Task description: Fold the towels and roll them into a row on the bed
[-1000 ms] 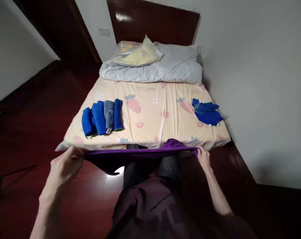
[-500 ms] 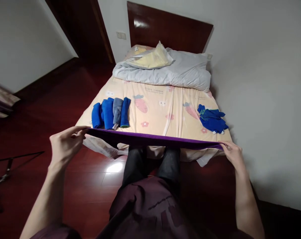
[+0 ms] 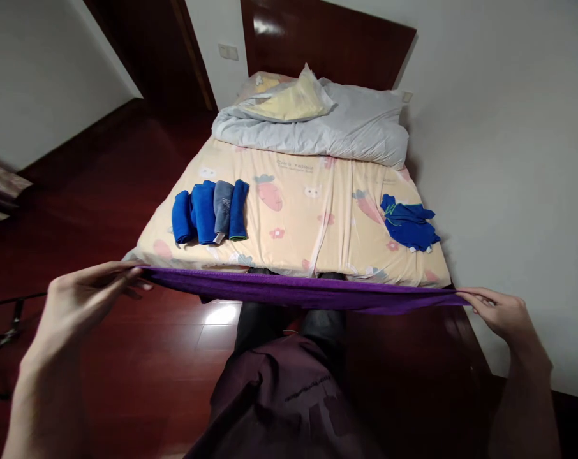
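Taking the bed's head as twelve, the nearest thing is the wearer's own dark maroon shirt (image 3: 279, 395) at six, with dark trousers (image 3: 260, 328) running from it toward twelve over a glossy red-brown floor (image 3: 140, 382). The two hands stand wide apart: the left hand (image 3: 83, 299) at ten o'clock, the right hand (image 3: 504, 312) at two, each pinching one end of a purple cloth (image 3: 298, 294) between thumb and fingers. The cloth spans the gap at twelve, its upper edge drawn nearly straight (only a slight sag shows) and the rest hanging below, across the front of the legs. Out between nine and ten, a thin dark stand (image 3: 14, 325) is partly cut off by the view's edge. Beyond the cloth lies the bed (image 3: 293, 248), its cream sheet printed with pink carrots and flowers. On it at eleven, four rolled cloths (image 3: 203, 213) lie side by side, three blue and one grey-blue, the grey one third from the left; at one o'clock sits a loose blue heap (image 3: 411, 226) with green trim. Farther on, a bunched pale grey quilt (image 3: 356, 127) bears a pale yellow pillow (image 3: 293, 102), and the dark wooden headboard (image 3: 327, 41) closes off twelve.
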Demonstrator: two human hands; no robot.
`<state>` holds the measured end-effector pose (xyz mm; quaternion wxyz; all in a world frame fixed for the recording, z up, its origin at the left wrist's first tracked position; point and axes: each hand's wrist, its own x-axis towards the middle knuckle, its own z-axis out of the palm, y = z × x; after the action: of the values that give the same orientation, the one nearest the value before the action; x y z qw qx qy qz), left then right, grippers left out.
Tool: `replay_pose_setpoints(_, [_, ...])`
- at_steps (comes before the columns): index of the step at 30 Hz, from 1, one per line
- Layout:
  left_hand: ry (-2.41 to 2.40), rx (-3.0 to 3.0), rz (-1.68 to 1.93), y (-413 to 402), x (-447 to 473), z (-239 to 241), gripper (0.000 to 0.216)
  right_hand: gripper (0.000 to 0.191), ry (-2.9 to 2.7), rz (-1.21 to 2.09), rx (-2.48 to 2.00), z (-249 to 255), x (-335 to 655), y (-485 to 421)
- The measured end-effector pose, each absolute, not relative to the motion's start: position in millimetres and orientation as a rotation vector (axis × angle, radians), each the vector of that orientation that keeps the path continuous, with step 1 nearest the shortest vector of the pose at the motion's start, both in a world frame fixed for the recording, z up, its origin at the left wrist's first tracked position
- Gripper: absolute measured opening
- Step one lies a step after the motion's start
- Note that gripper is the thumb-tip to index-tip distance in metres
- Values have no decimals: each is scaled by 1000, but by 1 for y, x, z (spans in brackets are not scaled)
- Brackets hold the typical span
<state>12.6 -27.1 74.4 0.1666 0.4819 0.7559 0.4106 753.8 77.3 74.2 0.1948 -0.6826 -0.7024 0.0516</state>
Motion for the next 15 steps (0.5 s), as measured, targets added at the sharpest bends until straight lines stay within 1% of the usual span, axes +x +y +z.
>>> replay_pose_setpoints(3, [2109, 1352, 1140, 0, 9, 68, 42, 61, -1939, 282, -2033, 87, 756, 93])
replay_pose_setpoints(5, [2047, 1331, 1147, 17, 9, 63, 49, 63, -1917, 322, -2094, 93, 755, 102])
replay_pose_setpoints(8, [1968, 1315, 1140, 29, 10, 59, 53, 55, -1868, 343, -2120, 93, 757, 107])
replay_pose_setpoints(12, [1927, 1342, 1041, 34, 4, 51, 57, 41, -1870, 490, -2019, 83, 769, 107])
replay_pose_setpoints(15, [1866, 1400, 919, 53, -4, 40, 59, 29, -1899, 435, -2046, 77, 775, 126])
